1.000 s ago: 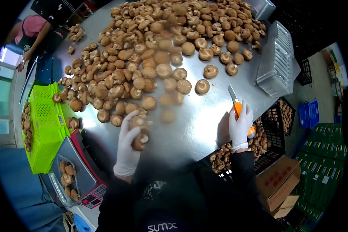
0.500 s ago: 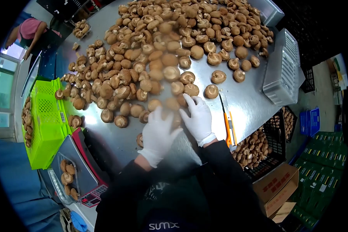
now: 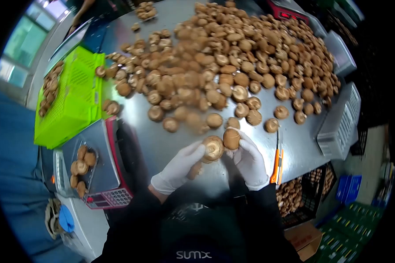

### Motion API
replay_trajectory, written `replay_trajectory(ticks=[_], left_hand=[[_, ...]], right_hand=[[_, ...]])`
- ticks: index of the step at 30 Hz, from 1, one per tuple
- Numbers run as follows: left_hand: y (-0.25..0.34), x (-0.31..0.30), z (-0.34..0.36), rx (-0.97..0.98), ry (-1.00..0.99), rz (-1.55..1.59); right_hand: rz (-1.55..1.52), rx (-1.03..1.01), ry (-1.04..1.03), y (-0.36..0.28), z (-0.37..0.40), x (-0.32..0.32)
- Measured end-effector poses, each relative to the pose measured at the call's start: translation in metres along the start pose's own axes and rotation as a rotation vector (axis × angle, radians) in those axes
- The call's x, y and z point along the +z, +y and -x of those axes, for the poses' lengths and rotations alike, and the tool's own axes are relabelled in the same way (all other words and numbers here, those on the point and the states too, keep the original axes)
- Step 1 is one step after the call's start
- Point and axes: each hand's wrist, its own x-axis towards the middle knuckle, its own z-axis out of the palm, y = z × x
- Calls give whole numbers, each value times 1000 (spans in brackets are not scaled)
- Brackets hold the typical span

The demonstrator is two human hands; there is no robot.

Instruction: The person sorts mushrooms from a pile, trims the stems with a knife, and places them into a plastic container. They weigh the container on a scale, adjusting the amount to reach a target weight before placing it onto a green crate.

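My left hand [image 3: 178, 170], in a white glove, grips a brown mushroom [image 3: 213, 148] whose pale underside and stem face up. Beside it, my gloved right hand [image 3: 250, 164] holds a second mushroom [image 3: 231, 138] with its smooth cap showing. The two mushrooms nearly touch in front of me, above the metal table [image 3: 142, 144]. Another mushroom [image 3: 195, 170] is partly hidden below my left fingers. Just beyond my hands, a large heap of loose mushrooms [image 3: 250, 48] spreads over the table. An orange box cutter [image 3: 277, 164] lies to the right of my right hand.
A red scale [image 3: 118, 198] at left bears a clear tray of mushrooms [image 3: 81, 168]. Behind it stands a lime-green crate [image 3: 70, 118]. Stacked clear trays [image 3: 341, 127] are at the right edge, with a black crate of mushrooms [image 3: 309, 204] lower down. A cardboard box [image 3: 306, 241] sits below.
Both hands have come back from the near edge of the heap, each now with a mushroom. The view has shifted, and the person at the far left is now mostly out of view.
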Motion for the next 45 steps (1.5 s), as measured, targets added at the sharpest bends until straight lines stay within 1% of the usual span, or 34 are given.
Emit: replay_trajectory(ticks=[3, 4, 5, 6, 9, 11, 12, 13, 14, 15, 16, 17, 18, 19, 21, 22, 23, 24, 25, 27, 28, 31, 33, 35, 36, 39, 40, 42, 43, 44, 45], left_hand=[[-7, -20, 15, 56, 30, 56], [0, -13, 24, 142, 105, 18], [3, -16, 35, 182, 144, -11], [-3, -26, 39, 229, 171, -67], [1, -42, 69, 354, 221, -66], [19, -58, 109, 326, 330, -169], [3, -72, 111, 517, 415, -237], [2, -78, 122, 701, 496, -310], [5, -89, 141, 893, 693, -604], [6, -98, 155, 1028, 913, -734], [8, -106, 176, 991, 1059, -826], [7, -119, 193, 951, 1220, -956], [3, -133, 205, 890, 1363, -997], [8, -144, 220, 855, 1482, -1144], [2, -177, 242, 766, 1607, -1293], [1, -188, 251, 686, 1608, -1384], [1, -199, 258, 604, 1606, -1474], [1, -208, 265, 561, 1541, -1585], [1, -212, 267, 528, 1464, -1604], [4, -215, 273, 466, 1307, -1636], [6, -216, 277, 483, 1261, -1638], [1, -229, 282, 638, 1239, -1548], [0, -226, 289, 667, 1419, -1393], [-4, -228, 291, 725, 1582, -1126], [-12, -233, 293, 654, 1601, -1048], [-28, -239, 295, 439, 1536, -1271], [-27, -236, 296, 454, 1504, -1231], [-25, -235, 297, 469, 1419, -1272], [-22, -234, 294, 493, 1356, -1293], [-17, -232, 295, 405, 1327, -1343], [-10, -231, 297, 359, 1278, -1275]], right_hand=[[127, -11, -23, 13, -6, 23], [192, -8, -56, 17, -9, 29], [243, 11, -96, 20, -14, 38], [310, 25, -121, 23, -15, 50], [502, 47, -220, 41, -24, 88], [513, 67, -298, 57, -35, 111], [582, 95, -340, 62, -38, 128], [658, 126, -364, 68, -42, 147], [734, 155, -391, 75, -48, 166], [726, 140, -488, 90, -57, 175], [794, 53, -567, 108, -65, 188], [764, 58, -596, 119, -65, 205], [880, -47, -662, 131, -65, 223], [993, -156, -726, 144, -67, 237], [1128, -519, -874, 177, -72, 256], [1170, -688, -956, 190, -73, 266], [1212, -760, -1033, 202, -76, 274], [1306, -848, -1059, 213, -74, 280], [1401, -937, -1082, 222, -72, 283], [1475, -962, -1108, 233, -73, 282], [1512, -975, -1120, 237, -72, 281], [1530, -999, -1155, 241, -75, 273], [1511, -982, -1132, 243, -77, 271], [1492, -970, -1110, 244, -77, 270], [1494, -959, -1130, 243, -75, 272], [1505, -960, -1123, 246, -74, 268], [1497, -951, -1125, 248, -73, 270], [1508, -935, -1083, 251, -71, 273], [1559, -966, -1075, 251, -70, 272], [1559, -976, -1070, 251, -70, 272], [1555, -990, -1067, 251, -70, 271]])
